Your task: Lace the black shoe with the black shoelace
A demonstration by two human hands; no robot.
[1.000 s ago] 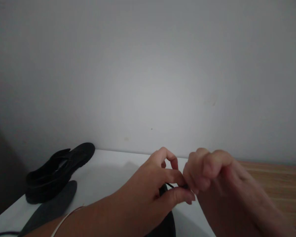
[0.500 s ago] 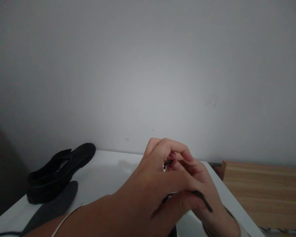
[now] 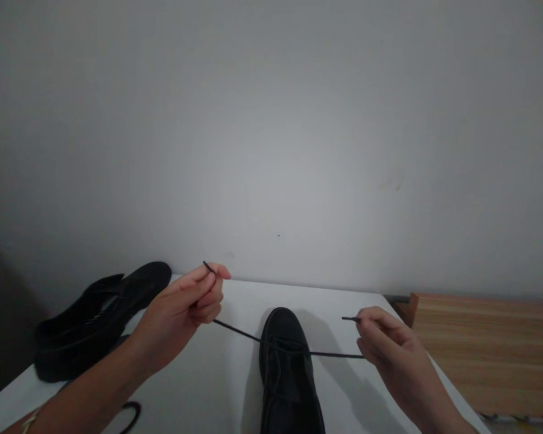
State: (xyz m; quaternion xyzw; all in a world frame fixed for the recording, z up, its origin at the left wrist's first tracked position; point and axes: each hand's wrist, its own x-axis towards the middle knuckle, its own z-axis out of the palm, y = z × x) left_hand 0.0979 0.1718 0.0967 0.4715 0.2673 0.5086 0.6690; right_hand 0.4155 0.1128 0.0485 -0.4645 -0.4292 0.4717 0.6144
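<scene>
A black shoe (image 3: pixel 288 374) stands in the middle of the white table, its toe toward the wall. From its front a dark shoelace (image 3: pixel 238 330) runs out to both sides. My left hand (image 3: pixel 194 298) is closed on one end, the tip poking out above the fingers. On the right, my right hand (image 3: pixel 387 340) pinches the other end, whose tip points left. Both lengths of lace look stretched fairly straight between the shoe and the hands. The shoe's heel is cut off by the lower frame edge.
A second black shoe (image 3: pixel 95 322) lies at the table's left side, partly behind my left arm. A dark cord loop (image 3: pixel 133 413) shows at the lower left. Beyond the right edge of the white table (image 3: pixel 344 301) is a wooden board (image 3: pixel 484 349). A pale wall (image 3: pixel 271 150) rises behind.
My hands, close together and overlapping before, have moved apart to left and right. The middle shoe, mostly hidden earlier, now shows with the lace drawn out on both sides.
</scene>
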